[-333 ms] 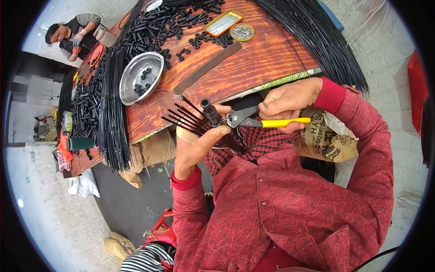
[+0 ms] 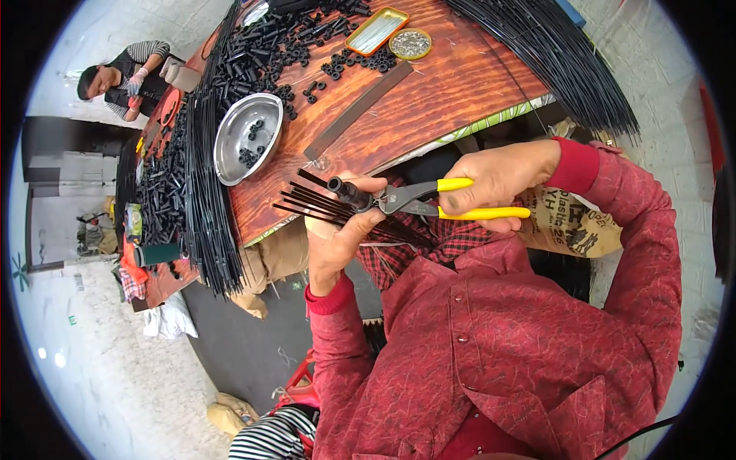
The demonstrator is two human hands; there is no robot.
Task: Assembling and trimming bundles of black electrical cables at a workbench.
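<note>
- The right hand [image 2: 498, 180] is clenched around the yellow handles of a pair of pliers [image 2: 429, 201], held level above the person's lap, just off the near edge of the wooden table [image 2: 429, 107].
- The plier nose bites on a small black tube [image 2: 346, 192] (a short cylindrical fitting) at the end of a fan of thin black rods [image 2: 322, 205].
- The left hand [image 2: 337, 234] grasps that bundle of rods from below, thumb on top beside the tube, fingers curled under.
- On the table sit a round metal bowl [image 2: 247, 138] with a few black pieces in it, a heap of black fittings [image 2: 268, 46], a flat metal strip [image 2: 359, 109], a yellow tray [image 2: 376, 31] and a small round tin [image 2: 411, 44].
- Long black rods lie in sheaves [image 2: 205, 192] across the table's left side and far right corner.
- Another person [image 2: 123, 77] sits well apart at the far left.
</note>
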